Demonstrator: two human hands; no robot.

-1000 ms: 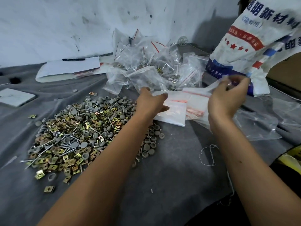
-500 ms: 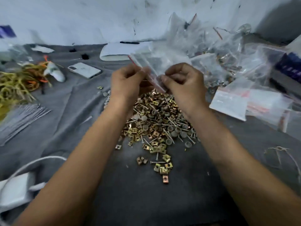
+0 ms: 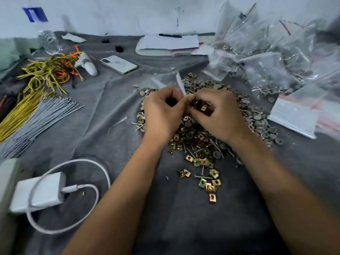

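A small clear zip bag with a red strip stands up behind my knuckles. My left hand pinches its mouth from the left. My right hand meets it at the bag's right edge, fingers curled and seemingly pinching the same mouth. Both hands hover low over a pile of brass clip nuts, grey washers and screws on the grey cloth. One brass clip nut shows just under my right fingers; whether they hold it is unclear.
Filled clear bags heap at the back right, with a stack of empty zip bags beside them. A phone, a notepad with pen, yellow wires, grey cable ties and a white charger with cable lie left.
My right hand lifted a bag from the stack at the right and my left hand joined it on the bag. Both hands have since dropped with it onto the hardware pile.
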